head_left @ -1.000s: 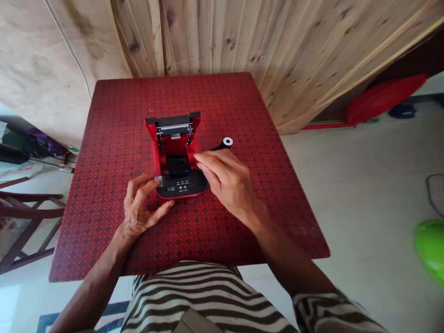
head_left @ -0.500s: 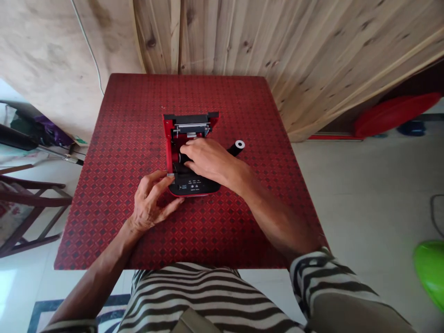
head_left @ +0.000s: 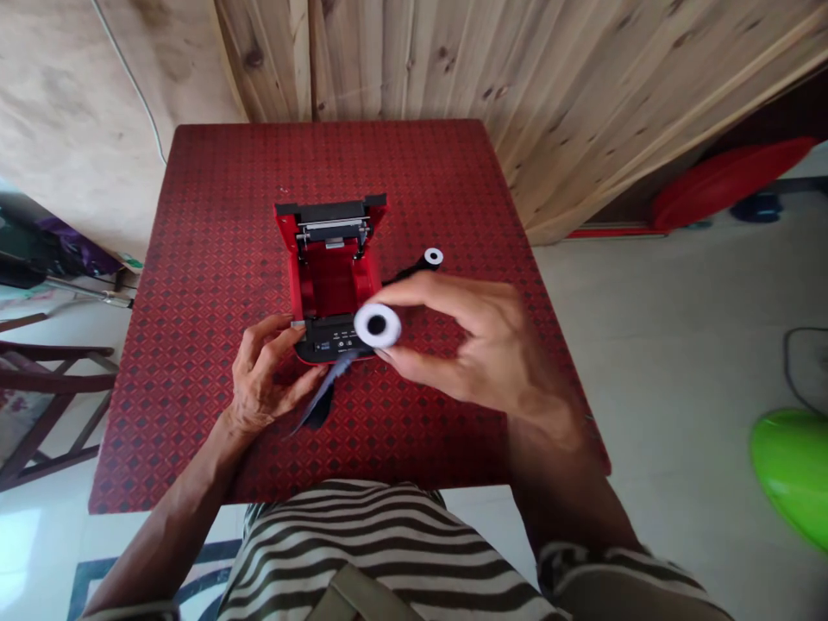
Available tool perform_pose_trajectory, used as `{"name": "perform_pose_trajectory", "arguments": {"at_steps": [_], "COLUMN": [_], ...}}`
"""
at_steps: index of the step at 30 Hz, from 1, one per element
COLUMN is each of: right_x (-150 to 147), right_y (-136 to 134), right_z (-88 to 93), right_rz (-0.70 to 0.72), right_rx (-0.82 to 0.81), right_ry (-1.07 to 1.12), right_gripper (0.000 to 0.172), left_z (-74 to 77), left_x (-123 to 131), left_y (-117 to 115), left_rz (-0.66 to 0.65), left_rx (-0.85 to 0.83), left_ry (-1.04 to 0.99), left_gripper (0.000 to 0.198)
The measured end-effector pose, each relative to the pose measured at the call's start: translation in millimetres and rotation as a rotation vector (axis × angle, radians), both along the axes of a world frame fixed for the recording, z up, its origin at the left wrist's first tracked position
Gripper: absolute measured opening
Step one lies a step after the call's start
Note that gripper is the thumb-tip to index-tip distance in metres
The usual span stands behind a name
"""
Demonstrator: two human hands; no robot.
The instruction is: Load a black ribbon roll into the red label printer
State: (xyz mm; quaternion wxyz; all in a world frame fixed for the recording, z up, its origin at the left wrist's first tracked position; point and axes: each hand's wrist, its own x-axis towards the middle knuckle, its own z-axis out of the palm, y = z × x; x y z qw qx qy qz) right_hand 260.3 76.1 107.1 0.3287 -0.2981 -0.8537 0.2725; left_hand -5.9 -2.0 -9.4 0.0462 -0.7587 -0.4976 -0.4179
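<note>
A small red and black printer (head_left: 333, 289) stands on the table with its lid raised, its red paper bay bare inside. My left hand (head_left: 262, 375) grips the printer's front left corner, fingers along its side and thumb by the front edge. Above the printer's front right, my right hand (head_left: 485, 345) pinches a paper roll (head_left: 392, 326) between thumb and fingers. The roll's white end with a dark core hole faces me. A dark, blurred loose strip hangs from it toward the table's front.
Behind my right hand, a second roll (head_left: 433, 250) with a white end and dark side lies right of the printer. The red patterned table (head_left: 226, 190) meets a wooden plank wall (head_left: 414, 60). A chair (head_left: 52, 379) is at left, a green object (head_left: 793, 474) at right.
My right hand has come up out of the printer's bay toward me, bringing the paper roll with it. My left hand stays on the printer's corner. The view has shifted slightly.
</note>
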Motion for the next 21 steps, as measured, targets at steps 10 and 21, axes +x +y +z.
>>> {"name": "perform_pose_trajectory", "arguments": {"at_steps": [10, 21], "right_x": [37.0, 77.2], "right_y": [-61.0, 12.4], "right_z": [-107.8, -106.0], "right_rz": [-0.231, -0.493], "right_rx": [-0.479, -0.465], "right_ry": [0.080, 0.252], "right_gripper": [0.033, 0.030], "left_z": [2.1, 3.0], "left_x": [0.7, -0.3], "left_y": [5.1, 4.2], "left_rz": [-0.013, -0.019], "left_rx": [0.042, 0.027], "left_ry": [0.026, 0.020], "left_gripper": [0.063, 0.064]}}
